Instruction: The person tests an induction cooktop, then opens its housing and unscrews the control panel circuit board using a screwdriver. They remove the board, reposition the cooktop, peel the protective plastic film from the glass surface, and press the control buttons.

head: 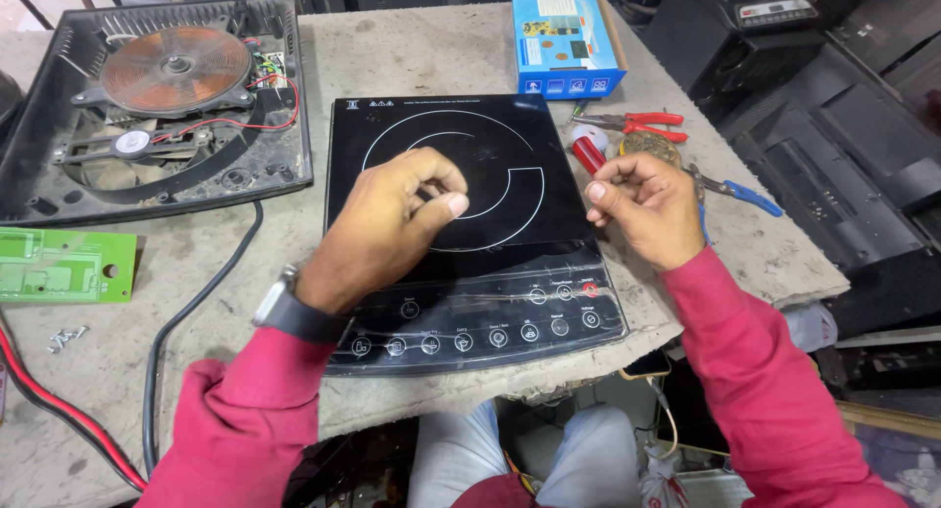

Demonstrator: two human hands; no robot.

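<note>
A black glass induction cooktop (490, 136) with white ring markings and a row of touch buttons lies on the grey workbench in front of me. My left hand (392, 214), with a watch on its wrist, hovers over the glass, fingers curled loosely with thumb and fingertips pinched together. My right hand (647, 204) is at the cooktop's right edge with its fingers curled; whether it holds anything small I cannot tell. A red-handled tool (588, 155) lies just behind it. Both sleeves are pink-red.
An opened cooktop base (157, 106) with copper coil and fan sits far left. Near it lie a green circuit board (59, 265), loose screws (65, 338) and cables. A blue box (564, 43), red-handled pliers (642, 126) and blue-handled pliers (745, 193) are on the right. The bench edge is broken near me.
</note>
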